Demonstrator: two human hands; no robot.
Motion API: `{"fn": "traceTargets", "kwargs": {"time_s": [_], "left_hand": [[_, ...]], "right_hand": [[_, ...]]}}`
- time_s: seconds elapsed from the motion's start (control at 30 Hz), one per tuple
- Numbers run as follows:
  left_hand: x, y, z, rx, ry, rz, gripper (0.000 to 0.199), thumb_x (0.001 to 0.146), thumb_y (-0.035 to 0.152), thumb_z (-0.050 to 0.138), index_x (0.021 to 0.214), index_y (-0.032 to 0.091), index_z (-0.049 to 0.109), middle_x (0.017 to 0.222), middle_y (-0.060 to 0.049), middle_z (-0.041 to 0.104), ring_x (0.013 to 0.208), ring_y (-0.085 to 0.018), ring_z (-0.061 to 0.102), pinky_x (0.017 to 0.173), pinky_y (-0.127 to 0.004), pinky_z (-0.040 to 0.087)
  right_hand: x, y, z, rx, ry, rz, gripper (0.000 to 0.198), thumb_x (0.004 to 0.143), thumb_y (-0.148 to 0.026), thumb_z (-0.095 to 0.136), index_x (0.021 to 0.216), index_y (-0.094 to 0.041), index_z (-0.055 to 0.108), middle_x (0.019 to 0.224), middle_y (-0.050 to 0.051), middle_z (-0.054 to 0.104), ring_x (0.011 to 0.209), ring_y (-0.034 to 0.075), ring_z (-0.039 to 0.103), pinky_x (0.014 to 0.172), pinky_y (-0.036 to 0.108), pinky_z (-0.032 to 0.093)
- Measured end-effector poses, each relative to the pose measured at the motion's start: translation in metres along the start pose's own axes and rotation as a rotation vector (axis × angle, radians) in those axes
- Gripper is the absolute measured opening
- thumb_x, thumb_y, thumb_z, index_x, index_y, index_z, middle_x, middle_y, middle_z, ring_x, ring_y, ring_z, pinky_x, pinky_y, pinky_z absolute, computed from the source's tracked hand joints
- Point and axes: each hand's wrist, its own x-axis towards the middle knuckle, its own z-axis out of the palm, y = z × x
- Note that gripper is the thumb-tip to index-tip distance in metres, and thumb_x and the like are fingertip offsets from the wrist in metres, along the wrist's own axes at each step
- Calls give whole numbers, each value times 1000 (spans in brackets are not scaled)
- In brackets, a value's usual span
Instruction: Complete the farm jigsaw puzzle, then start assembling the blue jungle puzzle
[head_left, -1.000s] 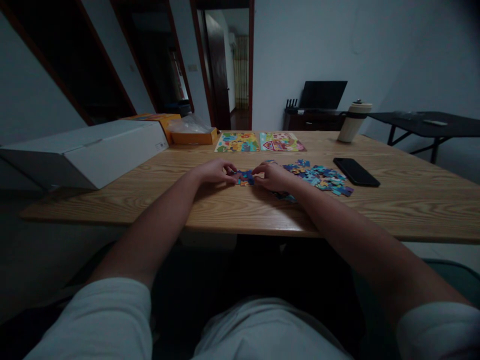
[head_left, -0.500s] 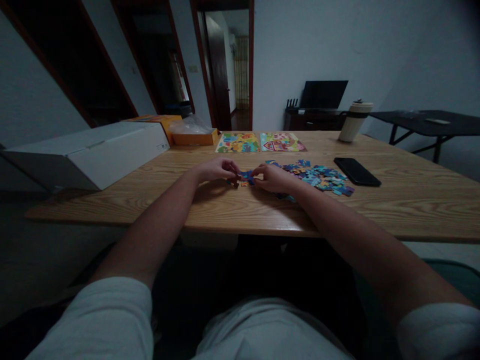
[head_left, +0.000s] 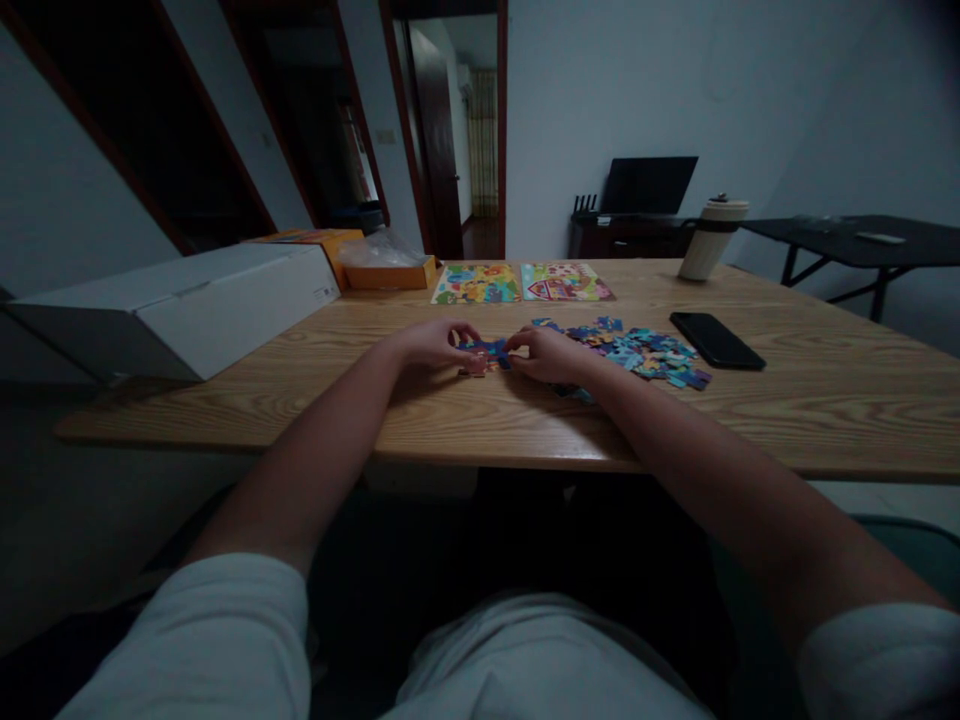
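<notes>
My left hand (head_left: 431,345) and my right hand (head_left: 547,354) rest on the wooden table (head_left: 465,410), their fingertips pinching a small cluster of joined blue puzzle pieces (head_left: 487,353) between them. A heap of loose blue and multicoloured puzzle pieces (head_left: 637,350) lies just right of my right hand. Two finished colourful puzzle boards (head_left: 521,283) lie flat farther back at the table's middle.
A long white box (head_left: 180,305) sits at the left, with an orange box and plastic bag (head_left: 382,262) behind it. A black phone (head_left: 716,340) and a pale tumbler (head_left: 711,240) stand at the right. A dark side table (head_left: 862,245) is beyond.
Both hands stayed together at the small cluster, with only slight finger shifts. The view tilted down a little.
</notes>
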Motion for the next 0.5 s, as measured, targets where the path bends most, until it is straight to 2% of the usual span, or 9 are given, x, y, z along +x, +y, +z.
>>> {"fn": "traceTargets", "kwargs": {"time_s": [0.07, 0.17, 0.5], "left_hand": [[-1, -4, -3, 40, -50, 2, 60, 66, 53, 76, 116, 19, 69, 103, -7, 69, 83, -19, 59, 68, -26, 39], [-1, -6, -4, 59, -113, 14, 58, 66, 53, 76, 114, 21, 71, 97, -5, 70, 79, -18, 57, 66, -26, 37], [-2, -4, -6, 162, -118, -6, 50, 73, 54, 69, 110, 20, 73, 81, -3, 69, 66, -15, 53, 60, -25, 32]], "right_hand": [[0, -1, 0, -3, -10, -3, 30, 90, -29, 55, 115, -24, 72, 106, 9, 70, 93, 21, 64, 86, 30, 46], [-1, -2, 0, -3, -21, -27, 31, 91, -31, 55, 117, -25, 72, 108, 9, 68, 92, 20, 63, 86, 29, 45], [0, 1, 6, -18, -35, -22, 32, 90, -31, 54, 114, -24, 74, 109, 10, 68, 92, 20, 63, 85, 29, 46]]}}
